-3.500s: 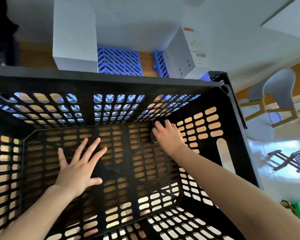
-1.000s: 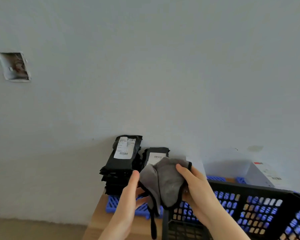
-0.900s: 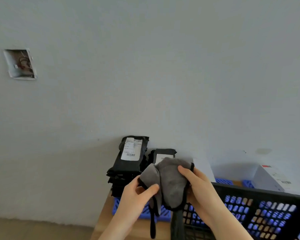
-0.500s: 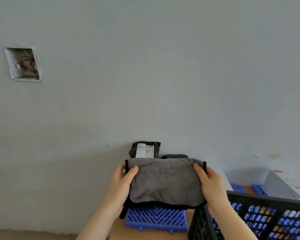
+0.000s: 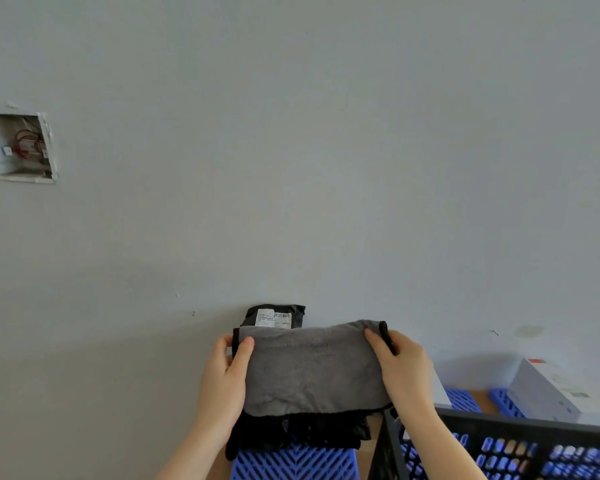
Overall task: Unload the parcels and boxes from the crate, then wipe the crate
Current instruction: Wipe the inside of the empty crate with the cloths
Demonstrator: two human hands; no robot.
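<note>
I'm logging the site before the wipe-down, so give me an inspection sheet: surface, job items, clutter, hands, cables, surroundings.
Surface: wooden top, partly under blue slatted mats.
Job's things: black crate lower right, mostly out of frame; black parcels stacked against the wall; white box behind the crate; grey cloth held up.
Clutter: nothing seen.
Hands: left hand and right hand each grip one end of the cloth, holding it spread.
Cables: exposed wires in an open wall box.
Surroundings: plain grey wall.

Head cam, fwd at wall (image 5: 326, 168), close-up
</note>
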